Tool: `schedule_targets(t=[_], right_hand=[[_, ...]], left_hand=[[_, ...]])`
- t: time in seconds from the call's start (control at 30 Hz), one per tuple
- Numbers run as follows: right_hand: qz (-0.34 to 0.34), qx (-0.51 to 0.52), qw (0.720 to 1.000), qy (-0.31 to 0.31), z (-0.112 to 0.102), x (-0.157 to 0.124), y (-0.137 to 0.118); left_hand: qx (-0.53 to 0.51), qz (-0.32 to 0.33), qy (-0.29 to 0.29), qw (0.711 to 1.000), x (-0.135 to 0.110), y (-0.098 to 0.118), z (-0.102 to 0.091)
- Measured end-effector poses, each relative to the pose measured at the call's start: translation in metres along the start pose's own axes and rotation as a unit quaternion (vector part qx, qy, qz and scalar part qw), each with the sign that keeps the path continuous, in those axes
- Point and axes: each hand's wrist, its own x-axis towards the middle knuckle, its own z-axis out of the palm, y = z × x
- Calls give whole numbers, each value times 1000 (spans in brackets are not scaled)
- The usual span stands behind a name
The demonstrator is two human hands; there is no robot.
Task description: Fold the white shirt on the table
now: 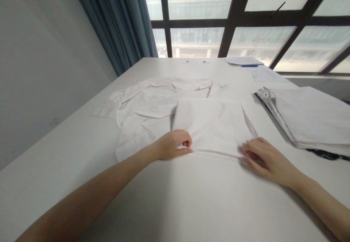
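On the table (191, 202), my left hand (173, 145) pinched the near hem of the shirt (213, 125) while my right hand (264, 158) lay flat and open-fingered on its corner, and holding that edge taut and square seemed the way to fold cleanly.

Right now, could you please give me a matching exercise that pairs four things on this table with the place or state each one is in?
Things:
1. left hand
2. right hand
3. stack of folded cloth
4. blue pen

Places or states:
A. by the sheets of paper near the window
B. fingers stretched out at the near right corner of the white shirt
C. at the right side of the table, apart from the shirt
D. curled, pinching the shirt's near edge

Pairs: 1-D, 2-B, 3-C, 4-A
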Motion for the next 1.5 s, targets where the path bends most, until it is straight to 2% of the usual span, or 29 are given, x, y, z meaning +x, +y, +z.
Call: schedule_targets(t=[0.07, 0.2, 0.4, 0.63, 0.77, 0.9, 0.97, 1.03, 1.13, 1.2, 1.23, 1.3, 1.33, 1.43, 1.5], right_hand=[[55, 29, 998, 1, -3, -3, 0], [196, 33, 977, 72, -2, -6, 7], [284, 45, 949, 130, 8, -7, 24], [293, 43, 947, 127, 8, -6, 26], [308, 46, 943, 120, 5, -6, 25], [344, 38, 934, 85, 2, -5, 23], [334, 27, 939, 78, -1, -4, 22], [305, 1, 947, 98, -5, -2, 22], [257, -68, 956, 123, -11, 4, 27], [230, -116, 960, 109, -15, 12, 34], [218, -136, 961, 102, -17, 19, 39], [207, -172, 959, 93, -22, 36, 47], [213, -189, 955, 84, -23, 46, 51], [261, -226, 938, 30, -26, 79, 61], [288, -230, 930, 0, -26, 97, 66]], left_hand=[[-26, -11, 8, 1000, 0, 1, -2], [-34, -16, 17, 999, 0, 2, -2], [-14, -3, 15, 1000, -1, -1, -2], [47, 68, 31, 996, -3, -2, -1], [62, 82, 21, 995, -4, 1, -2], [-14, 49, -41, 998, -3, 13, -8], [-40, 26, -73, 996, -1, 19, -12], [-45, 24, -45, 998, 1, 21, -17], [11, 27, 115, 993, 7, 11, -28], [80, -1, 223, 972, 11, -6, -36], [108, -23, 254, 961, 13, -16, -41], [117, -69, 263, 955, 18, -37, -47], [96, -88, 241, 962, 20, -46, -48], [-25, -118, 169, 978, 27, -64, -42], [-89, -132, 172, 972, 32, -68, -32]])
